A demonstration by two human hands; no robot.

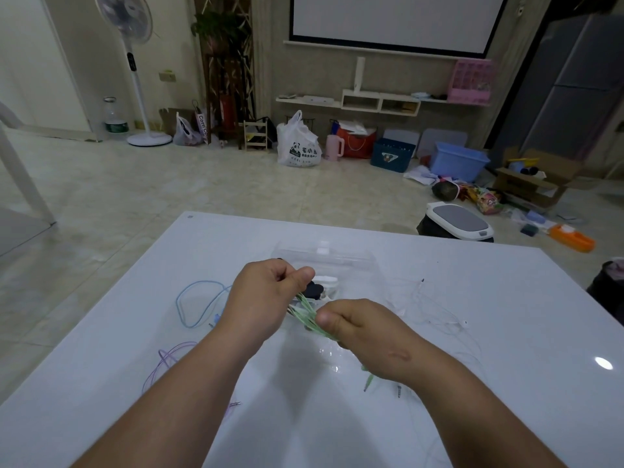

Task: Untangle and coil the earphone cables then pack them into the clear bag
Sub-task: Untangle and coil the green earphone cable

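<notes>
Hands meet above the middle of the white counter [219,238]. The left hand [266,298] and the right hand [368,336] each close thumb against curled fingers on one end of a bunched green cable [304,314]. From where I stand it looks like a coil pulled flat between two grips, so the loops stay together and cannot spring apart.

The bundle's long axis runs on a slant, from the left thumb on the far side down to the right thumb nearer the person. A loose green tail with its plug [368,383] trails out under the right wrist and points back toward the near edge.

They hold it directly over the clear bag [337,256], which lies flat on the counter just behind and beneath the hands. That seems deliberate, as it makes a short drop into the bag. Dark and white pieces show at the bag, though I cannot tell whether they are inside it.

A blue cable [189,305] and a purple cable [165,363] lie loose to the left. A thin white cable [439,319] sprawls to the right, apparently waiting its turn.
</notes>
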